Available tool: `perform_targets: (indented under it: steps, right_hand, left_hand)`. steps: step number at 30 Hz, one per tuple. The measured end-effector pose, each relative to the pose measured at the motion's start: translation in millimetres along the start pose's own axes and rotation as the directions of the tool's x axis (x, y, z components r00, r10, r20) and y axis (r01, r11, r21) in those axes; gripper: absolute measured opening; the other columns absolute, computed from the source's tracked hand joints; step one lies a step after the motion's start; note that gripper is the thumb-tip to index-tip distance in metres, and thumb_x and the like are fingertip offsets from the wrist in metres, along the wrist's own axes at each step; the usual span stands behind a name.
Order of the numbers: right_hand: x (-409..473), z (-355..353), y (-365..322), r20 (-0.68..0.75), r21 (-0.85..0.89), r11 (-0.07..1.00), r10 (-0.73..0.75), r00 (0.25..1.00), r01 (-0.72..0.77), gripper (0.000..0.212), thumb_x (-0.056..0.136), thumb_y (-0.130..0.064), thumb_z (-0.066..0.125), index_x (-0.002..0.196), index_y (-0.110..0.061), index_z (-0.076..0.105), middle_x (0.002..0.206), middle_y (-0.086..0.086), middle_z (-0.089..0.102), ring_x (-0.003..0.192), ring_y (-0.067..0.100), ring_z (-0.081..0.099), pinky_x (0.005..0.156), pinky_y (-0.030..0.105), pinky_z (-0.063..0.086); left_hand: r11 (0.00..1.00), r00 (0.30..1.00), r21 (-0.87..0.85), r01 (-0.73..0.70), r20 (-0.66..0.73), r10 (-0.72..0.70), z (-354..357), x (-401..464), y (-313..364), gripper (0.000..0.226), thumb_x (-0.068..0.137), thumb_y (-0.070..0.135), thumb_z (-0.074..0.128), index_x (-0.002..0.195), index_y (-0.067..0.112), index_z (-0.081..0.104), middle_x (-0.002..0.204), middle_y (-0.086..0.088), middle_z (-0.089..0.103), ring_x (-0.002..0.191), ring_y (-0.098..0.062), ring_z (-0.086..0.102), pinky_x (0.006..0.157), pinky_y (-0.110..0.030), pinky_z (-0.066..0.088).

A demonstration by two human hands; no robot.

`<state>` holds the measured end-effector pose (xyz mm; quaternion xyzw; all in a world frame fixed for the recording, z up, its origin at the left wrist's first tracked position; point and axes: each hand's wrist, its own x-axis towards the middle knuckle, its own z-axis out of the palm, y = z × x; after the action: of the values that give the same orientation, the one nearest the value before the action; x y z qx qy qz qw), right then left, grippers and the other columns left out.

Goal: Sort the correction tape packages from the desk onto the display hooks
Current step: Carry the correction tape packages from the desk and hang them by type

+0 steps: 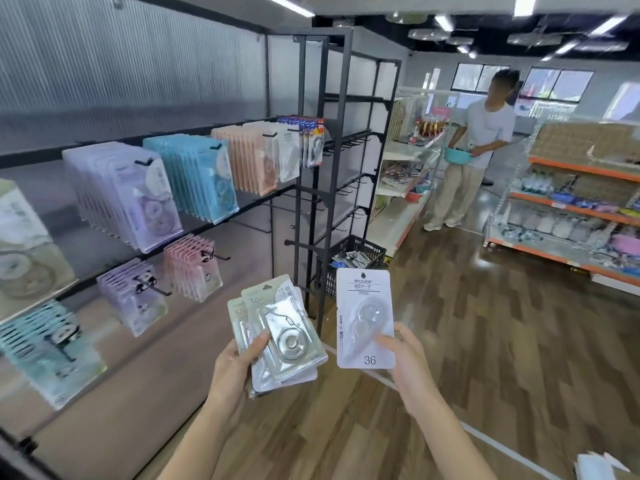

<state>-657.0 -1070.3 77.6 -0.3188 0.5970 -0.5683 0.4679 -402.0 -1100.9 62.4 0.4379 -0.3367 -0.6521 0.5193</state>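
My left hand (pixel 239 358) grips a fanned stack of correction tape packages (pixel 284 337), thumb across the top one. My right hand (pixel 405 362) holds a single white package marked 36 (pixel 363 313) upright, thumb on its face. Both are held in front of the display wall on the left. Its hooks carry rows of packages: purple (pixel 128 195), blue (pixel 197 178), peach (pixel 249 157) and white (pixel 287 150) on the upper rail, small pink (pixel 194 268) and purple (pixel 135 296) ones lower down.
A black metal rack (pixel 332 161) with bare hooks stands right of the display, a black crate (pixel 349 261) at its foot. A person with a blue bowl (pixel 457 155) stands by far shelves. Orange shelving (pixel 571 209) fills the right. Wood floor lies between.
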Motion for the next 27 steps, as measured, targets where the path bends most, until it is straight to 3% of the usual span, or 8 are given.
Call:
perform_targets:
  steps: [2,6,10,15,18,21,24,27]
  right_hand:
    - [36.1,7.2,-11.3,0.012,-0.002,1.000,-0.017,1.000,0.017,0.015,0.091,-0.008,0.058,0.105,-0.007,0.058,0.108,0.010,0.069,0.099,0.028,0.067,0.080,0.041,0.053]
    - [103.9,24.9,-44.4,0.064,-0.002,0.999,-0.042,0.997,0.042,0.014,0.090,-0.009,0.059,0.104,-0.008,0.058,0.109,0.013,0.068,0.095,0.026,0.065,0.079,0.036,0.047]
    - [161.8,44.0,-76.8,0.106,0.018,0.996,-0.091,0.990,0.090,0.008,0.090,-0.005,0.057,0.098,-0.008,0.058,0.105,0.014,0.067,0.091,0.025,0.064,0.081,0.038,0.045]
    - [218.8,68.5,-107.0,0.166,0.086,0.991,-0.114,0.980,0.101,0.013,0.090,-0.004,0.057,0.102,-0.009,0.060,0.101,0.009,0.070,0.093,0.026,0.066,0.079,0.037,0.047]
    - [253.4,75.4,-120.7,0.211,0.099,0.989,-0.133,0.969,0.114,0.009,0.090,-0.005,0.057,0.098,-0.008,0.060,0.096,0.007,0.069,0.090,0.024,0.065,0.078,0.035,0.045]
    - [292.7,81.2,-133.1,0.261,0.103,0.987,-0.144,0.954,0.121,0.011,0.091,-0.006,0.057,0.101,-0.008,0.060,0.093,0.004,0.070,0.089,0.022,0.065,0.078,0.035,0.046]
    - [337.2,89.0,-147.8,0.338,0.096,0.988,-0.146,0.930,0.120,0.009,0.091,-0.008,0.057,0.100,-0.009,0.060,0.099,0.009,0.070,0.092,0.025,0.065,0.079,0.037,0.045]
    - [379.2,98.5,-163.8,0.406,0.088,0.989,-0.146,0.902,0.120,0.009,0.092,-0.009,0.056,0.100,-0.009,0.060,0.104,0.014,0.069,0.092,0.024,0.064,0.076,0.035,0.045]
  left_hand:
    - [1.000,1.000,-0.009,-0.030,-0.007,0.030,10.7,36.0,3.8,0.055,0.071,0.028,0.080,0.117,0.004,0.064,0.105,-0.017,0.074,0.095,-0.036,0.071,0.092,-0.051,0.053]
    - [0.998,0.998,-0.032,-0.056,-0.014,0.055,30.2,105.3,17.7,0.074,0.056,0.039,0.091,0.118,0.006,0.065,0.107,-0.016,0.073,0.099,-0.038,0.070,0.096,-0.055,0.050]
    - [0.995,0.996,-0.044,-0.092,-0.024,0.091,42.8,160.7,35.2,0.068,0.060,0.037,0.091,0.117,0.008,0.066,0.110,-0.017,0.072,0.101,-0.039,0.069,0.098,-0.059,0.048]
    - [0.986,0.986,-0.019,-0.164,-0.015,0.164,55.4,202.1,51.1,0.058,0.068,0.031,0.085,0.117,0.009,0.064,0.107,-0.014,0.074,0.095,-0.032,0.072,0.080,-0.041,0.058]
    - [0.985,0.985,-0.026,-0.168,-0.050,0.166,64.0,225.2,54.6,0.048,0.074,0.024,0.073,0.118,0.009,0.064,0.108,-0.014,0.074,0.094,-0.029,0.073,0.080,-0.042,0.059]
    - [0.984,0.980,-0.026,-0.177,-0.098,0.173,71.3,248.3,55.5,0.074,0.058,0.038,0.091,0.121,0.009,0.064,0.109,-0.014,0.073,0.098,-0.032,0.071,0.092,-0.048,0.052]
    - [0.979,0.968,-0.032,-0.203,-0.158,0.195,82.2,271.4,54.9,0.102,0.031,0.052,0.095,0.119,0.010,0.065,0.109,-0.014,0.073,0.098,-0.033,0.071,0.092,-0.046,0.051]
    - [0.971,0.948,-0.048,-0.236,-0.229,0.220,98.2,290.2,56.0,0.096,0.038,0.048,0.095,0.119,0.008,0.065,0.109,-0.015,0.073,0.098,-0.033,0.071,0.091,-0.045,0.051]
